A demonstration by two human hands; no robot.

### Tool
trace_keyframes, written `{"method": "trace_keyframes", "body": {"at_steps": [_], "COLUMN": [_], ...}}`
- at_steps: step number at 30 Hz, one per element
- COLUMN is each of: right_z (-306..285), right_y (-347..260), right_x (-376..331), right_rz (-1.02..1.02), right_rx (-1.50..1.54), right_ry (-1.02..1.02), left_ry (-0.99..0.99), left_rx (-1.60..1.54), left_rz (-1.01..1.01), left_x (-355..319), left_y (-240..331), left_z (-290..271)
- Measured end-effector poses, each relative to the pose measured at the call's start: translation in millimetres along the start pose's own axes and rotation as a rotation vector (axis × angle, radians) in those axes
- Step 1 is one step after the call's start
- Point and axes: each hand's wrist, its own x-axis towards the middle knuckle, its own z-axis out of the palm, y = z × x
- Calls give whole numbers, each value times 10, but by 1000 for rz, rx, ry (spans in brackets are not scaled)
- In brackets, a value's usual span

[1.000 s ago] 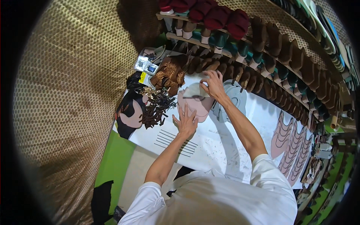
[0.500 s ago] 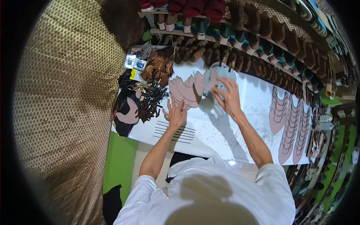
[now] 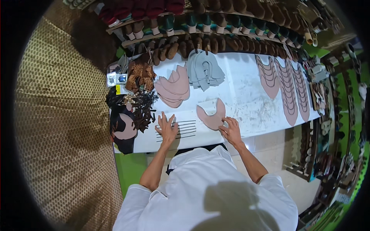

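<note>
My right hand (image 3: 232, 133) grips the lower right edge of a pink U-shaped shoe upper piece (image 3: 213, 120), flat on or just above the white table; I cannot tell which. Its two points face away from me. My left hand (image 3: 167, 129) is open with spread fingers, over the left part of a row of thin dark strips (image 3: 187, 129). Nothing shows in its grasp. Beyond it lies a stack of similar pink pieces (image 3: 173, 89). Right of that stack rests a pile of grey cut pieces (image 3: 205, 69).
Overlapping pink pieces (image 3: 286, 90) lie in rows at the table's right. Dark strips (image 3: 143, 115), leopard-print pieces (image 3: 140, 76) and small packets (image 3: 116, 78) crowd the left end. Racks of shoes (image 3: 216, 29) line the far side. A patterned curtain (image 3: 73, 134) hangs at left.
My right hand has come toward me from the grey pile and now has a single pink piece near the front edge. My left hand has left the pink stack for the strips.
</note>
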Motion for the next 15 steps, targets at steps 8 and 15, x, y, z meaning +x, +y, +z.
{"method": "trace_keyframes", "body": {"at_steps": [8, 15], "right_z": [217, 806], "right_y": [-310, -553], "right_x": [119, 769], "right_rz": [200, 41], "right_rx": [-126, -40], "right_ry": [87, -17], "left_ry": [-33, -119], "left_rx": [4, -6], "left_rz": [68, 115], "left_x": [84, 135], "left_y": [-121, 147], "left_z": [-104, -57]}}
